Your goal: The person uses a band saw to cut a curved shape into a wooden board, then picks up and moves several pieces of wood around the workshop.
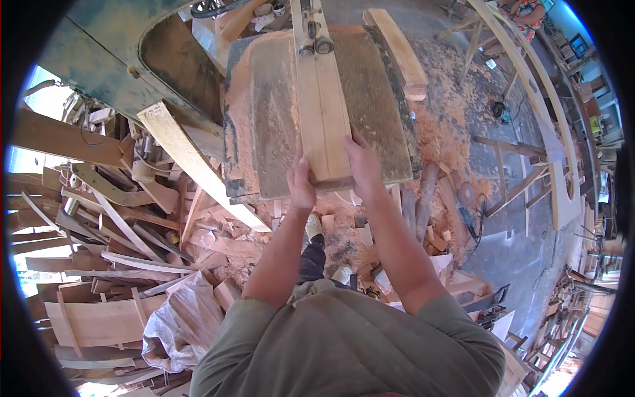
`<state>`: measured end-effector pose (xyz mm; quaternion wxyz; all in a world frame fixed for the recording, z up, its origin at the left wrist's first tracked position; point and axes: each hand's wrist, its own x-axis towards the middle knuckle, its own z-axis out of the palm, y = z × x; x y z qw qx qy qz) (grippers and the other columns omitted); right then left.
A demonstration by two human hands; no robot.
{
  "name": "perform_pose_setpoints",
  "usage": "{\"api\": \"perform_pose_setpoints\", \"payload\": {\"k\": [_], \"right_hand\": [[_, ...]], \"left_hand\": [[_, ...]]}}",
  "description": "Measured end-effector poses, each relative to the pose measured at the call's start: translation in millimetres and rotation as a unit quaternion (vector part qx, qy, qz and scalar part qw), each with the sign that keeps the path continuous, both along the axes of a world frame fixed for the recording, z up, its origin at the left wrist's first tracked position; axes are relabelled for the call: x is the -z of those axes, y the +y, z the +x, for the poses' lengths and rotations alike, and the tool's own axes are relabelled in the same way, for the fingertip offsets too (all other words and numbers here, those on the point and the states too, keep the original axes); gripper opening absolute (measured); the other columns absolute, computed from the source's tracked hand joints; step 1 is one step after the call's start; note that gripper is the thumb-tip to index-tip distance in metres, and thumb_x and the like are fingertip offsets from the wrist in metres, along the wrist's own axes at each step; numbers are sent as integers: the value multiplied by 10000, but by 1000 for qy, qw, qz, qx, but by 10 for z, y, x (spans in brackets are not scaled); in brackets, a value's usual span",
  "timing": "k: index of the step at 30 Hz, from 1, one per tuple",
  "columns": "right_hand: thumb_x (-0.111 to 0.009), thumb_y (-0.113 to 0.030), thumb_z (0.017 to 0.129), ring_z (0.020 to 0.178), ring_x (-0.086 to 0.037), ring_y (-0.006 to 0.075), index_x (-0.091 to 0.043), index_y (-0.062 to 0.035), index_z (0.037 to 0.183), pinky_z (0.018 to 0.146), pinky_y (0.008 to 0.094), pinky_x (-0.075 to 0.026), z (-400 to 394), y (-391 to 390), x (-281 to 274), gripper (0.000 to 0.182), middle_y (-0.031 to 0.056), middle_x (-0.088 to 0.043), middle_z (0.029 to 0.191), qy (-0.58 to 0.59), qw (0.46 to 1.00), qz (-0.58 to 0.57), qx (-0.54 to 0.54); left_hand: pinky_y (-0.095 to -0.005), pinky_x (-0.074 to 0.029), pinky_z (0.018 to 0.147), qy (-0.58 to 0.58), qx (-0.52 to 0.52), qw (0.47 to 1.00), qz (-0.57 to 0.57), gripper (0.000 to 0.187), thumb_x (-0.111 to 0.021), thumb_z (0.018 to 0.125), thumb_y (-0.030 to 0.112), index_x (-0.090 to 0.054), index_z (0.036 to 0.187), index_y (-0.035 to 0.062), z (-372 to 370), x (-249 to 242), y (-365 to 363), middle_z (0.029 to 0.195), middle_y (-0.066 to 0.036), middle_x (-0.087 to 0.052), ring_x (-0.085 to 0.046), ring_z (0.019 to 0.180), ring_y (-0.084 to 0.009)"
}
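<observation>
A long wooden board (322, 106) lies on the dusty table (274, 126) of a bandsaw-like machine, pointing away from me. A dark line runs along its length. My left hand (301, 182) holds the board's left edge near its close end, and my right hand (362, 164) holds the right edge across from it. The board's far part reaches under the machine's guide rollers (316, 47). Whether a blade touches the wood cannot be made out.
A pale plank (198, 165) leans at the table's left, beside heaped offcuts (119, 218). Another thick wooden piece (397, 53) lies at the table's right edge. Sawdust covers the floor. A curved wooden frame (562, 159) and a person (527, 14) are farther right.
</observation>
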<state>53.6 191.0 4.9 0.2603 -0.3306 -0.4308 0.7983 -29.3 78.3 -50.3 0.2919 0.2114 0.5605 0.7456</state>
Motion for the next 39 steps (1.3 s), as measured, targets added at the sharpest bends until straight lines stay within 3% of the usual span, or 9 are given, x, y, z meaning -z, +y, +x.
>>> {"api": "perform_pose_setpoints", "payload": {"k": [4,6,16,18,21,24,28,30,39], "right_hand": [[-507,-191,962,1308,-451,185,-367,-3,1464,1078,311,-331,-3,21,31,553,113,-480,1427,6,1000,-3,2],[-493,-137,969,1222,-499,134,-386,0,1454,1021,276,-381,-36,39,48,515,85,-532,1361,6,1000,-2,14],[-571,-145,936,1093,-586,144,-509,61,1343,939,268,-449,-158,48,218,460,118,-621,1238,-11,994,52,93],[-586,-146,925,1069,-599,145,-537,67,1314,922,269,-459,-174,67,252,447,127,-643,1203,-17,991,74,108],[-612,-141,920,1049,-602,135,-555,63,1297,914,264,-458,-179,48,125,433,110,-646,1191,-60,987,91,115],[-617,-151,915,1058,-600,140,-552,66,1298,924,267,-453,-195,88,236,446,115,-641,1205,-55,988,95,110],[-616,-162,914,1067,-596,144,-551,55,1306,928,271,-450,-207,100,215,453,112,-638,1212,-58,988,91,109],[-613,-177,915,1068,-592,144,-547,41,1317,930,276,-448,-209,107,215,462,102,-637,1209,-51,991,73,102],[-606,-192,920,998,-600,124,-550,36,1313,865,265,-471,-204,111,63,458,85,-648,1150,-47,994,47,89]], "left_hand": [[-245,-334,1031,-58,-1,998,0,631,-375,971,238,-215,1495,-75,17,12,8,1382,-117,-500,-472,1226,-155],[-243,-330,1032,-41,3,998,47,636,-383,971,250,-222,1493,-76,-13,50,34,1381,-113,-501,-470,1227,-153],[-293,-247,1126,-25,46,998,41,689,-368,983,285,-111,1509,-78,-119,49,27,1464,-162,-413,-396,1333,-199],[-301,-247,1124,-23,66,996,-48,676,-354,1011,358,-189,1495,-86,-195,115,15,1454,-170,-422,-401,1329,-212],[-319,-265,1113,-117,84,979,-147,699,-341,1023,458,-322,1443,-101,-138,-424,-4,1432,-186,-445,-408,1321,-225],[-342,-301,1091,-92,40,982,-162,726,-327,1018,522,-451,1359,-107,-235,9,70,1380,-210,-498,-444,1292,-246],[-320,-274,1109,-95,31,971,-219,682,-332,1033,490,-427,1383,-87,-180,-234,104,1417,-176,-451,-413,1302,-210],[-368,-348,1064,-13,-8,976,-219,708,-308,1022,508,-514,1298,-112,-152,-271,120,1304,-258,-553,-506,1243,-300],[-376,-371,1038,10,-2,976,-218,669,-301,1027,467,-555,1246,-112,-194,-240,171,1267,-272,-573,-536,1202,-317]]}}
